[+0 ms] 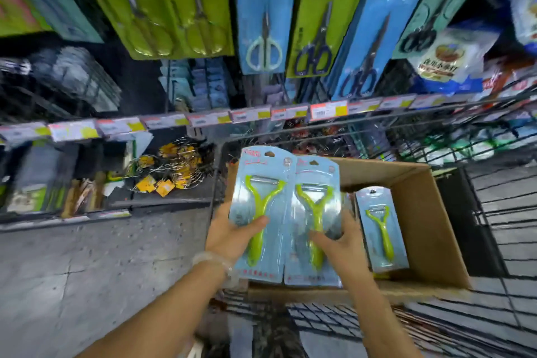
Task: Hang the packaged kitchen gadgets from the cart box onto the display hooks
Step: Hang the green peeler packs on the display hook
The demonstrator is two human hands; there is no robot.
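My left hand grips a blue blister card with a green Y-shaped peeler, thumb across its front. Beside it, my right hand holds a second identical peeler pack, fingers curled over its lower part. Both packs are upright, side by side, above the open cardboard box in the wire cart. A third peeler pack lies inside the box. Display hooks above carry packaged scissors.
Price-tag rail runs across the shelf front. A lower shelf at left holds a pile of wire gadgets with yellow tags. Grey floor lies to the left of the cart. White bagged goods hang at upper right.
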